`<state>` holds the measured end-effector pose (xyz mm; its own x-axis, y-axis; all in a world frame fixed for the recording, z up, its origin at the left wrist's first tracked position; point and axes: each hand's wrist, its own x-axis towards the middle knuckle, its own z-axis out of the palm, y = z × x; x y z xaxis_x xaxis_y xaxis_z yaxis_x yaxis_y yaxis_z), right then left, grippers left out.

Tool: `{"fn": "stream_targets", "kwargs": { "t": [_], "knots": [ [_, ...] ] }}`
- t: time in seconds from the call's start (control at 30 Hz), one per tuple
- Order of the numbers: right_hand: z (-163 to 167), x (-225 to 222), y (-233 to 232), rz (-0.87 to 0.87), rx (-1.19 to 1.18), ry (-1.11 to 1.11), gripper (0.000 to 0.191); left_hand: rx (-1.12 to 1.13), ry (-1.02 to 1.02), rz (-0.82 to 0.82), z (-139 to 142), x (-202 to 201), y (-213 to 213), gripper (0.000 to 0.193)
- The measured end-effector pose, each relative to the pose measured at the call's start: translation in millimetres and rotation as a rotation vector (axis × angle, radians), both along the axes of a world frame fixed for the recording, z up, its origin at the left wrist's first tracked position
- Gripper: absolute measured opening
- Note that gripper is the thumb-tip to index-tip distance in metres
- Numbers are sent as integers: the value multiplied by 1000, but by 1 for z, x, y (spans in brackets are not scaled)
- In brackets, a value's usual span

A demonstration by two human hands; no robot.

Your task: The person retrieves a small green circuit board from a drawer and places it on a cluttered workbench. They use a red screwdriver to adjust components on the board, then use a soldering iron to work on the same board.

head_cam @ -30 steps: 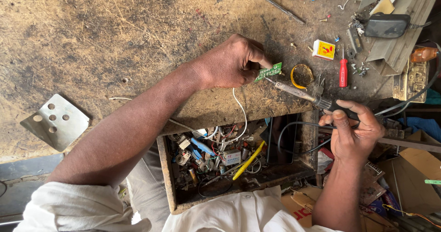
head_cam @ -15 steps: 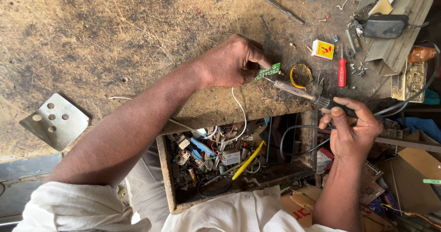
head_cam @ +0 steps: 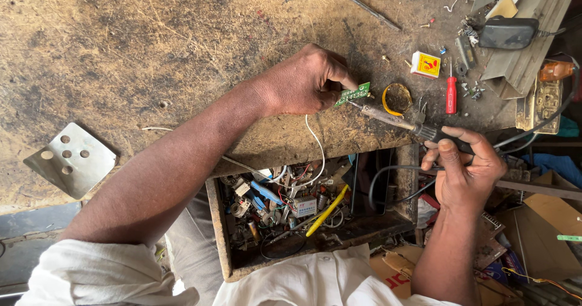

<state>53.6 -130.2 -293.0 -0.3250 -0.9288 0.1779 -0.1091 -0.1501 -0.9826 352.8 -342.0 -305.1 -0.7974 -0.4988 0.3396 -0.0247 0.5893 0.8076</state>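
Almost nothing has moved since a second ago: the right hand [head_cam: 464, 175] has shifted only a touch, and the soldering iron [head_cam: 403, 121] keeps its tip at the same edge of the green board [head_cam: 353, 94]. The left hand [head_cam: 306, 81] has not budged either. To me that steadiness reads as a joint being heated, the work held still on purpose rather than stalled.

The left hand is curled nearly shut, thumb and forefinger pinching the little board at its near end, so the board sticks out just past the fingertips, pressed down on the worn bench [head_cam: 151, 45]. A white wire [head_cam: 316, 142] trails from under that hand toward the person and drops into the open drawer [head_cam: 291, 215] of loose parts below the wrist.

The right hand is closed around the iron's dark handle like a pen, its cord running off behind the hand. Just beyond the iron's shaft lies a yellow ring [head_cam: 397, 97]; a red screwdriver [head_cam: 451, 94] stands a bit further out, above the right knuckles, with a small yellow box [head_cam: 425, 64] beyond that. Well off past the left forearm sits a drilled metal plate [head_cam: 70, 160].
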Motion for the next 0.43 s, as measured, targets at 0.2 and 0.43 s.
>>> {"fn": "stream_targets", "kwargs": {
  "t": [0.2,0.43],
  "knots": [
    [1,3,-2,56,-103,143,13,17,-18,6,1,1,1,27],
    [35,30,-24,-9,-29,56,18,25,-50,14,4,1,1,29]
  ]
}}
